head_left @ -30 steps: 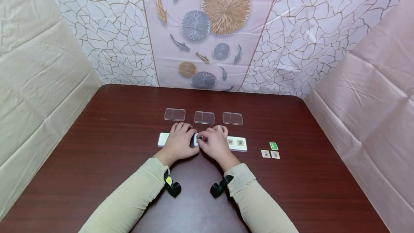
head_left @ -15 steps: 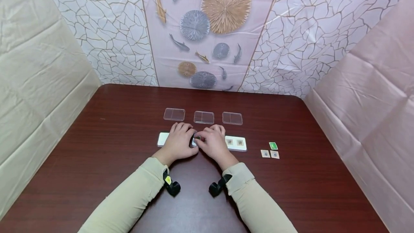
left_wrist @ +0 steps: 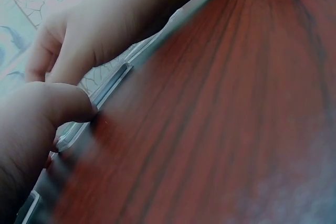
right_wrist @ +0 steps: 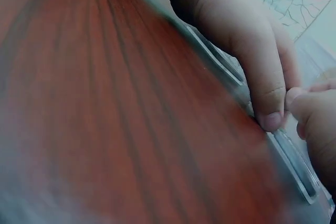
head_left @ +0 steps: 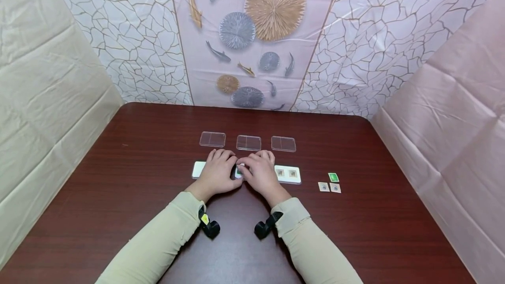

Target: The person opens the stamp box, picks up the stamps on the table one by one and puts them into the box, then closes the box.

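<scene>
In the head view my left hand (head_left: 218, 172) reaches over a row of flat white cases, its thumb on the near edge of the middle case (head_left: 237, 175) and its fingers on the far side. My right hand (head_left: 260, 173) faces it, index finger and thumb pinching a small green tile (head_left: 239, 171) at that case. The left wrist view shows the left thumb (left_wrist: 73, 102) against the clear rim of the case (left_wrist: 73, 135). The right wrist view has the right fingertips (right_wrist: 296, 98) close beside the left thumb. Both hands hide much of the row.
Three clear lids (head_left: 248, 143) lie in a row behind the hands. A white case (head_left: 287, 180) with two printed tiles is at the right, a white end (head_left: 199, 169) at the left. Farther right on the brown table (head_left: 375, 227) lie a green tile (head_left: 333, 177) and two pale tiles (head_left: 329, 187).
The green tile in my right fingers has gone from tilted to lying flatter at the middle case, its green face now showing. My right hand has moved slightly left; my left hand stays in place.
</scene>
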Motion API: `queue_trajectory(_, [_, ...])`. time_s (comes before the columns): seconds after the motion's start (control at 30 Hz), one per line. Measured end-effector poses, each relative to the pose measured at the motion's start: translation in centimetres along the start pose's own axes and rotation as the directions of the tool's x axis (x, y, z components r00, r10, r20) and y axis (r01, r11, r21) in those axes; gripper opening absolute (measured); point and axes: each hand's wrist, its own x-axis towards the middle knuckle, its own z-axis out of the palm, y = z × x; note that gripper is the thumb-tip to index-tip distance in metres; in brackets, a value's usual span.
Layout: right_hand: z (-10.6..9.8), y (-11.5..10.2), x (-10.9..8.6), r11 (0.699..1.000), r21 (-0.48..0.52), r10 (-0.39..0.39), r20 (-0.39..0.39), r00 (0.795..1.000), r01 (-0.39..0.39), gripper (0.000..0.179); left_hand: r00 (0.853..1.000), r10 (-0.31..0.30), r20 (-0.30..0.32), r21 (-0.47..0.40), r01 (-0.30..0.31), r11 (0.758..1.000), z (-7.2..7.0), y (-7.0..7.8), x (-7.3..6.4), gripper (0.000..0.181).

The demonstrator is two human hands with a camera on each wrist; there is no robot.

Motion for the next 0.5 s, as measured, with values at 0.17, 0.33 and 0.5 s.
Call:
queue_trajectory(0.17, [-1.1, 1.2, -0.7, 0.998, 0.055, -0.026, -0.106, 0.994, 0.032, 0.009, 1.000, -0.005, -0.003, 0.001, 0.005, 1.000, 0.2, -0.1, 0.1, 0.058])
queue_trajectory(0.33, [-2.8, 3.9, -2.1, 0.996, 0.046, -0.061, -0.188, 0.980, 0.071, 0.007, 1.000, -0.018, 0.006, -0.003, 0.018, 1.000, 0.3, -0.1, 0.0, 0.061])
queue_trajectory(0.5, [-5.4, 7.8, -4.3, 0.998, -0.007, -0.062, -0.254, 0.965, 0.062, 0.008, 1.000, -0.014, 0.006, -0.012, 0.014, 1.000, 0.1, -0.1, 0.0, 0.064])
